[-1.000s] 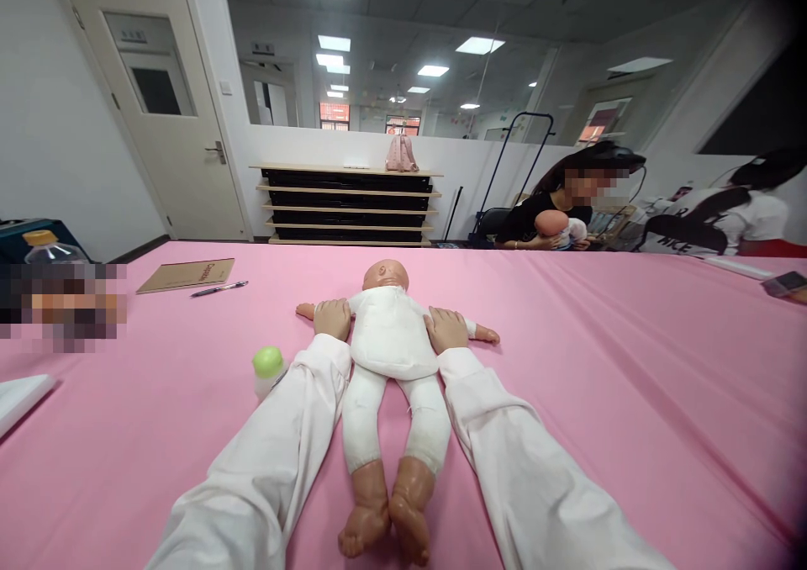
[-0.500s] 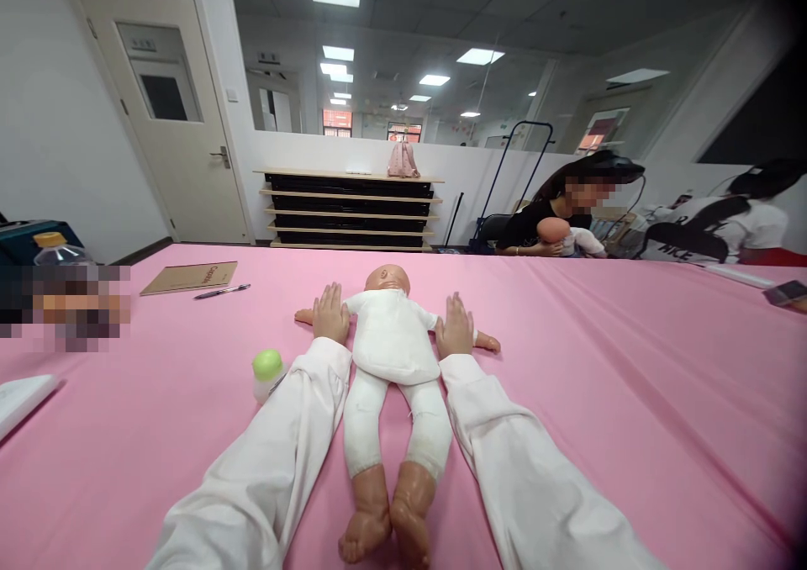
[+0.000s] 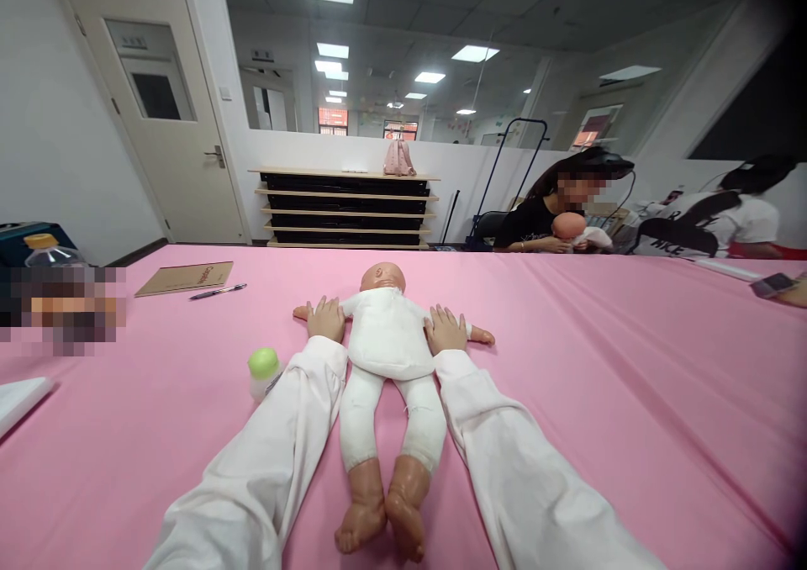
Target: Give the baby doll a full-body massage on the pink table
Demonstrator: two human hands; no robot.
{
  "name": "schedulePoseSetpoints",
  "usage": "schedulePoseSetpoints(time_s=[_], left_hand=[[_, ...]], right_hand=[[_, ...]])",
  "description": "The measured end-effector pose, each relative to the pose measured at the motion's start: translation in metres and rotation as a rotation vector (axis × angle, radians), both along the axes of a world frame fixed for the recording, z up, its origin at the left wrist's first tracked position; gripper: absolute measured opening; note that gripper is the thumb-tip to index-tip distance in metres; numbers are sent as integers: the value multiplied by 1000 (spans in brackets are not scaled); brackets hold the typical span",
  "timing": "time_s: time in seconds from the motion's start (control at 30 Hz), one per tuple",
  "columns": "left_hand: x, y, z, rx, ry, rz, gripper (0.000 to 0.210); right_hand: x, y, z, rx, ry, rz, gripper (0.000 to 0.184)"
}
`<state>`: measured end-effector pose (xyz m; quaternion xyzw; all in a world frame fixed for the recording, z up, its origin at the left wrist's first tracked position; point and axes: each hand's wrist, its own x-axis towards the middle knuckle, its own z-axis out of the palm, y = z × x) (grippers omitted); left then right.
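A baby doll with a white cloth body lies stretched out on the pink-covered table, its arms spread and its bare feet towards me. Its head is turned to one side, with an ear showing. My left hand rests palm down over the doll's arm on the left, fingers slightly spread. Over the other arm, close to the shoulder, lies my right hand, also open and palm down. Both palms are hidden. Beside my left sleeve stands a small bottle with a green cap.
A brown notebook and a pen lie at the far left. A yellow-capped bottle and a white object are along the left edge. Beyond the table, one person holds another doll; a second person sits farther right.
My fingers, raised before, have come down onto the doll's arms. My right hand has shifted inward towards the doll's shoulder. The doll lies as before.
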<state>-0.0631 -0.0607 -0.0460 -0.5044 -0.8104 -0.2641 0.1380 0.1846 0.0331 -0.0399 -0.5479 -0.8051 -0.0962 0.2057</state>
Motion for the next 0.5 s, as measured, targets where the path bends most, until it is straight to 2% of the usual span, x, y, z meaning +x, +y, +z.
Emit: schedulePoseSetpoints(time_s=[0.13, 0.23, 0.33, 0.43, 0.5], left_hand=[[-4, -3, -1, 67, 21, 145, 41], [-4, -3, 1, 140, 18, 161, 44], [-1, -2, 5, 144, 44, 29, 48], [2, 0, 7, 55, 75, -181, 49], [3, 2, 7, -22, 65, -277, 49]], right_hand=[[6, 1, -1, 59, 94, -126, 46], [8, 1, 2, 150, 182, -130, 50], [5, -2, 6, 183, 163, 32, 52], [1, -3, 8, 123, 16, 223, 50], [-1, -2, 7, 51, -78, 299, 49]])
